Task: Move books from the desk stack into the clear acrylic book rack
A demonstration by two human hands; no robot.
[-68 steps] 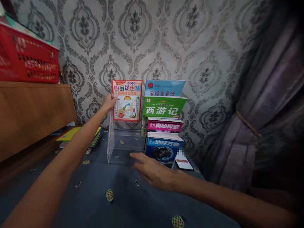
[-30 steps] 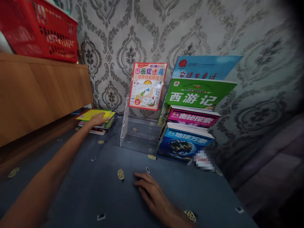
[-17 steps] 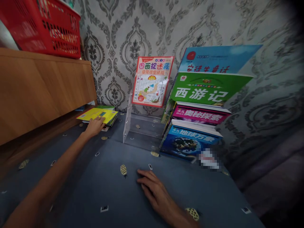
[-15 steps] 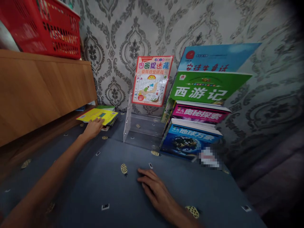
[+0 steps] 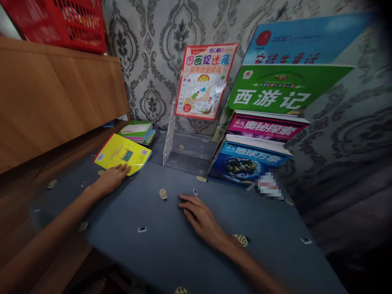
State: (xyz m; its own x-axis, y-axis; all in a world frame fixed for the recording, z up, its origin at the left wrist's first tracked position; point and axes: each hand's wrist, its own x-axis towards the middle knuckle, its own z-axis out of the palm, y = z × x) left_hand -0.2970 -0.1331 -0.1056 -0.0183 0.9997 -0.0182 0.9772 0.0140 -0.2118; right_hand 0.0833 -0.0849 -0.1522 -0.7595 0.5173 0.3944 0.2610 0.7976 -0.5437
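Observation:
My left hand (image 5: 112, 179) lies with its fingertips on the lower edge of a yellow softcover book (image 5: 122, 153), which sits flat on the blue cloth (image 5: 147, 249). My right hand (image 5: 200, 216) rests palm down and empty on that cloth, in front of a clear acrylic rack (image 5: 168, 136). The rack holds an upright red-bordered puzzle book (image 5: 206, 81). To its right stand a green book (image 5: 269, 87), a pale blue book (image 5: 306, 41), a pink book (image 5: 266, 126) and a dark blue globe book (image 5: 241, 163).
A low stack of green-topped books (image 5: 136, 132) lies behind the yellow book, beside a wooden cabinet (image 5: 52, 98) with a red plastic basket (image 5: 61, 20) on top. A pixelated phone (image 5: 268, 185) lies by the globe book. Damask wallpaper covers the wall behind.
The yellow book has slid toward me under my left hand, away from the stack. My right hand has drawn slightly closer to the rack's side. The view has tilted lower.

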